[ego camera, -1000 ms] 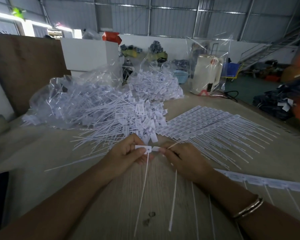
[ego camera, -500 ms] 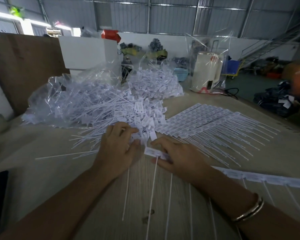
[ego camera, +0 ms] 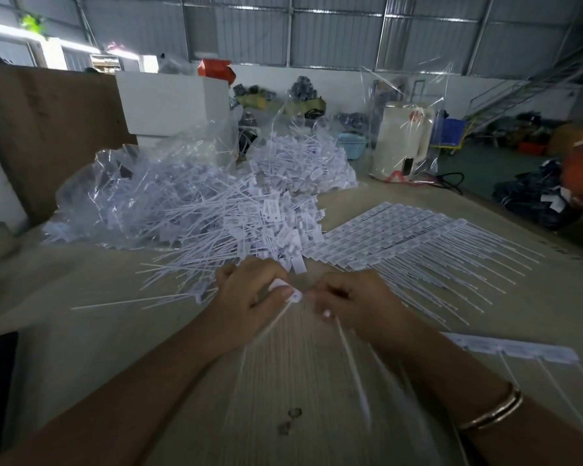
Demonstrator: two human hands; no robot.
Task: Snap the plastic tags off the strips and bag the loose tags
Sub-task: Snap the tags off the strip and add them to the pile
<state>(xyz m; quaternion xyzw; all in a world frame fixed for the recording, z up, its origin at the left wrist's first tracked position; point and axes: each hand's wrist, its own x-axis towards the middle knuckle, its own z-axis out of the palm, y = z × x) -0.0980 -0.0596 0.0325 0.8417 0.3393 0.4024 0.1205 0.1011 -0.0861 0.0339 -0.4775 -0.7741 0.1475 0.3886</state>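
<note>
1. The table (ego camera: 535, 317) carried all the work and extended beyond the fingers on every side.
2. A clear bag (ego camera: 122, 193) of loose tags lay well beyond the left fingers, up and to their left, with its open mouth facing them.
3. A pile of loose tags (ego camera: 249, 227) spilled from that bag and reached just beyond the knuckles of the left hand.
4. A stack of strips (ego camera: 401, 237) lay fanned out beyond and to the right of the right fingers, stems pointing right.
5. The left hand (ego camera: 246, 301) had its fingers curled, with thumb and fingers pinching the head of a tag (ego camera: 285, 290).
6. The right hand (ego camera: 354, 304) had its fingers curled around a strip (ego camera: 519, 351), which ran under the wrist to the right; the exact grip point was blurred.
7. The pinched tag sat between the two sets of fingertips, its stem trailing down toward the wrists.
8. A bracelet (ego camera: 492, 415) circled the right wrist.
</note>
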